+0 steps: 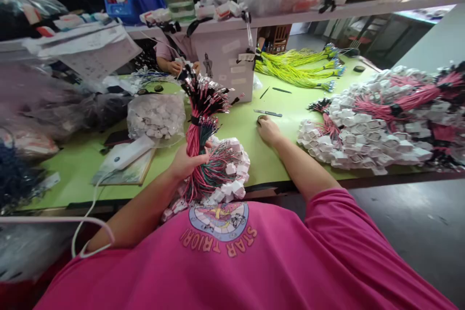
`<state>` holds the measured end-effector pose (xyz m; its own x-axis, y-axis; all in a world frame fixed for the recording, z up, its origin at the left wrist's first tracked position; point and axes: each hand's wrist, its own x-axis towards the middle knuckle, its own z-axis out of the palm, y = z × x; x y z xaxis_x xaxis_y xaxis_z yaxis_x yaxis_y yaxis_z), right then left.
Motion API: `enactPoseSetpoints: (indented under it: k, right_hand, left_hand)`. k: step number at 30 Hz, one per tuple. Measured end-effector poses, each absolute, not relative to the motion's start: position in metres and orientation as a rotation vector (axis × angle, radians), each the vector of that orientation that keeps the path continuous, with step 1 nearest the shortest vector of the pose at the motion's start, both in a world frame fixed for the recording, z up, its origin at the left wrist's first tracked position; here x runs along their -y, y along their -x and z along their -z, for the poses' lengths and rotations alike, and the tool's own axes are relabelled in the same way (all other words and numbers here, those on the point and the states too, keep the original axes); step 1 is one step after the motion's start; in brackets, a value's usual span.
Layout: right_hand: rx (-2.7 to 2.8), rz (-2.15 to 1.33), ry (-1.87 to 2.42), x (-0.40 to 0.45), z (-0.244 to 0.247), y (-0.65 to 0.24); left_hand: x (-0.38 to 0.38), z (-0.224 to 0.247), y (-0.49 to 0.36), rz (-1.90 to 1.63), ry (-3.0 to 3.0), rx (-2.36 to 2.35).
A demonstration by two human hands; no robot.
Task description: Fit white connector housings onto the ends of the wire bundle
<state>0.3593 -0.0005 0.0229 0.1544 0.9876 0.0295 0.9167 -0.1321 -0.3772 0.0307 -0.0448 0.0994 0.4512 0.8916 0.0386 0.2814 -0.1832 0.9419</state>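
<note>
My left hand (187,160) is wrapped round a thick bundle of pink and dark green wires (194,138). A black band circles this bundle above the hand. Black connectors and metal ends fan out at its top, and white plastic connectors (232,189) hang at its lower end against the table edge. Out on the green table, my right hand (269,131) is closed on a small dark roll of tape (261,119), partly hidden by the fingers. Just beyond that hand lies a utility knife (269,113).
Bundles of pink wires with white connectors (363,140) are heaped at right. Yellow-green wires (298,68) lie behind. A bag of white pieces (156,118) and a white device with a cord (132,152) are at left. A loaded shelf (283,20) crosses above; another person's hands (176,67) show beyond.
</note>
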Motion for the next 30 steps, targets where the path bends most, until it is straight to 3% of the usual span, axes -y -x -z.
enactPoseSetpoints:
  k: [9, 14, 17, 27, 30]
  right_hand:
    - [1.642, -0.643, 1.957, -0.008, -0.040, -0.354]
    - [1.140, -1.353, 0.855, 0.049, -0.074, -0.299]
    - [1.167, -1.628, 0.735, 0.084, -0.082, -0.262]
    - [1.378, -1.571, 0.703, 0.098, -0.063, -0.239]
    - [1.334, -1.413, 0.820, 0.105, -0.065, -0.237]
  left_hand:
    - [0.039, -0.101, -0.034, -0.731, -1.477, -0.812]
    - [0.037, -0.102, -0.038, -0.728, -1.484, -0.853]
    - [0.035, -0.100, -0.040, -0.746, -1.532, -0.823]
    - [0.036, -0.095, -0.037, -0.790, -1.530, -0.728]
    - [0.036, -0.095, -0.036, -0.767, -1.587, -0.716]
